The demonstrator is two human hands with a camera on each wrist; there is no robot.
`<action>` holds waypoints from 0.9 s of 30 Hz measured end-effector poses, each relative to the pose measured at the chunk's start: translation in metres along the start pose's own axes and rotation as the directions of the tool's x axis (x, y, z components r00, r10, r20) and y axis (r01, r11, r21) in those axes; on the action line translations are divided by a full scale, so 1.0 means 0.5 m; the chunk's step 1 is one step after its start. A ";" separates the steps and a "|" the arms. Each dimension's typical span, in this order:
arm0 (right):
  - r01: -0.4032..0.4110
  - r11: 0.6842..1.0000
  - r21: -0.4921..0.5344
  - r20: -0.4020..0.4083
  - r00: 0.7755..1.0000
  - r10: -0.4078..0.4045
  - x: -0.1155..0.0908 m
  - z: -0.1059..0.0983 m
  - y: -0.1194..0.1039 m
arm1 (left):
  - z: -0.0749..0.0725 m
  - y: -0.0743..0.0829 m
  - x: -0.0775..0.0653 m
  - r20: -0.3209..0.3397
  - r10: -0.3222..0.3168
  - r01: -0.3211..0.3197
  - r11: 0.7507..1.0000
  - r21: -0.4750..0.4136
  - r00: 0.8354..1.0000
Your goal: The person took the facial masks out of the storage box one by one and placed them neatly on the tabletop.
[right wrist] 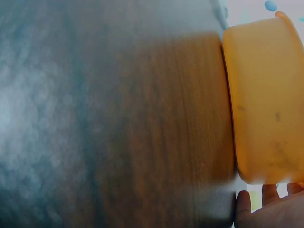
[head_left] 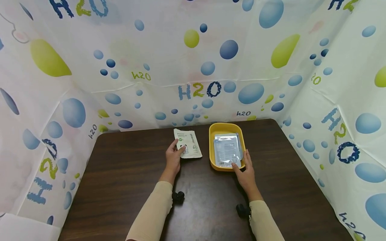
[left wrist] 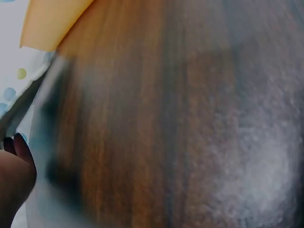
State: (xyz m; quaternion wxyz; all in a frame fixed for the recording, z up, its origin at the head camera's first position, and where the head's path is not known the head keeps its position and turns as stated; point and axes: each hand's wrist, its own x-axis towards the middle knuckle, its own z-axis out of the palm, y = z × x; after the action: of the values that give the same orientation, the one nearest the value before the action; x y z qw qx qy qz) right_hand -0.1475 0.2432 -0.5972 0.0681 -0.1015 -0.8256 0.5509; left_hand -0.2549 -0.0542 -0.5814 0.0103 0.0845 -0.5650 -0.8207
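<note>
In the head view my left hand (head_left: 173,157) pinches a flat white packet (head_left: 187,144) with green and black print, thumb on top and fingers partly hidden beneath. The packet is tilted at the left of a yellow plastic basket (head_left: 212,157). Silvery-blue flat packets (head_left: 227,150) lie stacked inside the basket. My right hand (head_left: 246,174) holds the basket's near right corner, thumb at the front rim and fingers along the outer right side. The right wrist view shows fingertips (right wrist: 270,194) against the basket's wall (right wrist: 266,104).
A dark brown wooden table (head_left: 126,187) carries everything. White sheeting (head_left: 163,50) with blue and green bubble prints hangs behind and at both sides. A small black camera (head_left: 178,197) sits at the left wrist, another (head_left: 243,211) at the right.
</note>
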 end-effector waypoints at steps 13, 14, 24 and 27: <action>0.001 1.000 -0.010 0.008 1.000 -0.001 0.001 0.001 0.000 | -0.017 -0.012 -0.009 0.078 0.132 -0.130 0.443 0.887 0.988; 0.000 1.000 -0.013 0.010 1.000 0.000 0.000 0.001 -0.001 | -0.019 -0.014 -0.009 0.091 0.123 -0.132 0.392 0.910 0.988; -0.017 1.000 -0.016 0.016 1.000 0.017 -0.001 -0.001 -0.007 | -0.036 -0.020 -0.010 0.158 -0.004 -0.156 0.137 0.978 0.987; -0.022 1.000 -0.018 0.017 1.000 0.022 -0.002 -0.001 -0.007 | -0.038 -0.019 -0.013 0.170 -0.026 -0.166 0.117 0.979 0.985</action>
State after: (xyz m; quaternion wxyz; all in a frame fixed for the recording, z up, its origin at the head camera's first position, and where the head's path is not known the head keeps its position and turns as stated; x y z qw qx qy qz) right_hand -0.1467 0.2421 -0.5938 0.0540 -0.1066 -0.8298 0.5451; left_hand -0.2447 -0.0674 -0.5960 -0.0508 -0.0163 -0.9689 -0.2415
